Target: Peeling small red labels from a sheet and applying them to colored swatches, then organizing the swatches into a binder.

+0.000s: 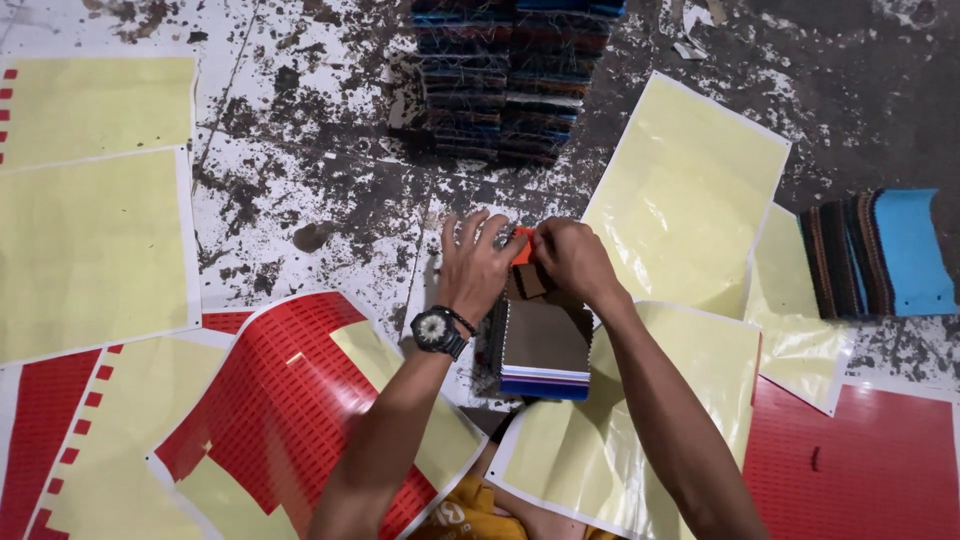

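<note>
Left hand and right hand both pinch a small orange fabric swatch atop a rectangular stack of woven swatches, among glossy yellow sheets.

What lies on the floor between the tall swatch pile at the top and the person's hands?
In the head view, only bare, paint-flecked floor separates the swatch pile from the left hand and right hand; the hands pinch an orange swatch.

Mostly hidden under both hands: orange swatch. Cut off by top edge: dark fabric stack. Cut off at bottom and left edges: red sheets. Too small to read: rows of print there.
</note>
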